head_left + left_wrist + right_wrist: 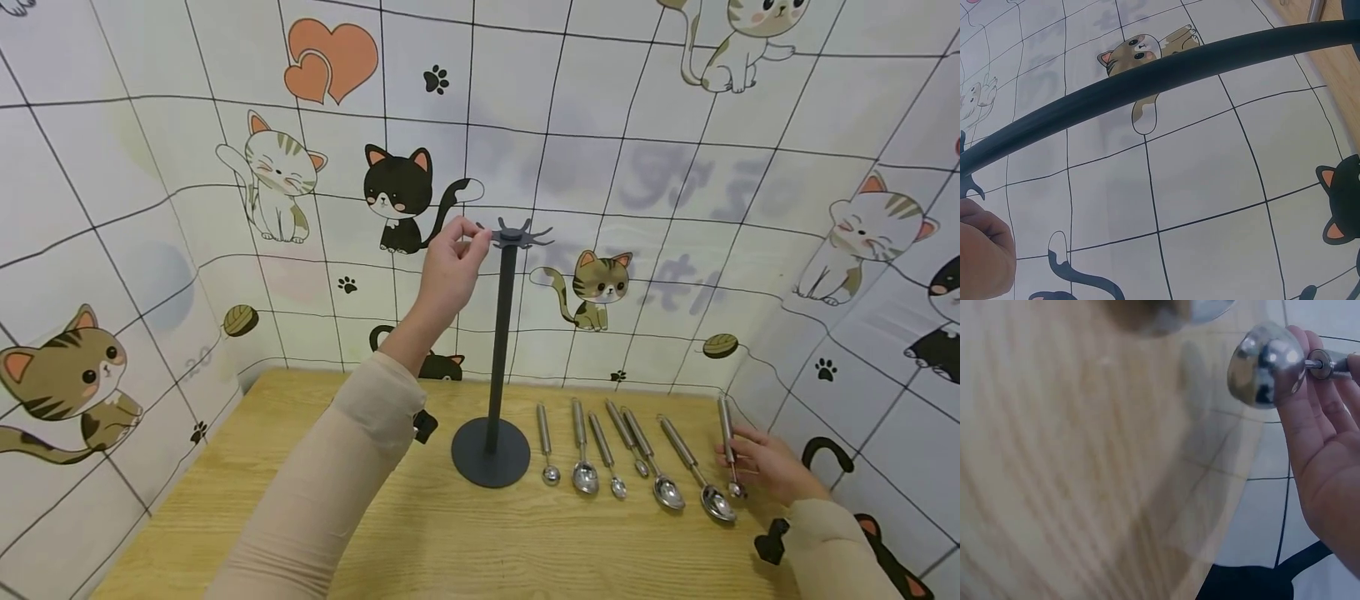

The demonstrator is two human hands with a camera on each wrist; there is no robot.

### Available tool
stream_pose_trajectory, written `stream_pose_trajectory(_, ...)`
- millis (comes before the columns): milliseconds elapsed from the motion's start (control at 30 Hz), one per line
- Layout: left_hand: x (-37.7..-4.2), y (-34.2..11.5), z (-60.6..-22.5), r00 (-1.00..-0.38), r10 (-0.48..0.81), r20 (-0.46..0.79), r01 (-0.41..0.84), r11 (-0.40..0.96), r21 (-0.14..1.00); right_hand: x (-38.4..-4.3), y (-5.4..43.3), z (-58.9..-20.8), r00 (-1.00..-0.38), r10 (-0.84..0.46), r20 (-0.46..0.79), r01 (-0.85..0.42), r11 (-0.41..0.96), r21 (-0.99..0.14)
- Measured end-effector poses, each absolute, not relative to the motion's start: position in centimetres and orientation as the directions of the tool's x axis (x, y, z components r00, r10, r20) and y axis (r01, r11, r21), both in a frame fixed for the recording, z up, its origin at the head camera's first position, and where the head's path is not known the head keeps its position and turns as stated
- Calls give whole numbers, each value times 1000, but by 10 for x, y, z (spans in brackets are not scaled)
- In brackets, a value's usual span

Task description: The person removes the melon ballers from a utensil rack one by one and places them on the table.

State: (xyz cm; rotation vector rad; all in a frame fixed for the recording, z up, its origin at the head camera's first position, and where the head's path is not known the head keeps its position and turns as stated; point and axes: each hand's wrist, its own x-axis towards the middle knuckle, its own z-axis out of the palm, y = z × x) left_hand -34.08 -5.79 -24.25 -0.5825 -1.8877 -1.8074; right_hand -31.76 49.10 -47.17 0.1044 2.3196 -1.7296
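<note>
My left hand is raised to the top of a dark grey stand, its thumb and finger pinching one of the hooked arms of the rack. In the left wrist view, part of that hand shows below the dark pole. At the right end of the table, my right hand holds a small round-bowled steel spoon by its handle. The right wrist view shows the spoon's shiny rounded bowl beyond the fingers, with the handle between fingers and thumb.
Several metal spoons and scoops, among them a large spoon, lie in a row between the stand's round base and my right hand. The wooden table meets a cat-patterned wall covering at the back and sides.
</note>
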Motion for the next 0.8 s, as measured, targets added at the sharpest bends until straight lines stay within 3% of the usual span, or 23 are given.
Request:
stream_pose_trajectory(467,-342,-54,-237,-794,-8,607,607,43,794,-316,496,-478,-966,-50,-253,208,425,-881)
stream_pose_trajectory(800,-340,-51,-235,-797,2,604,604,34,797,-313,491,-479,-963,54,-263,248,555,-794)
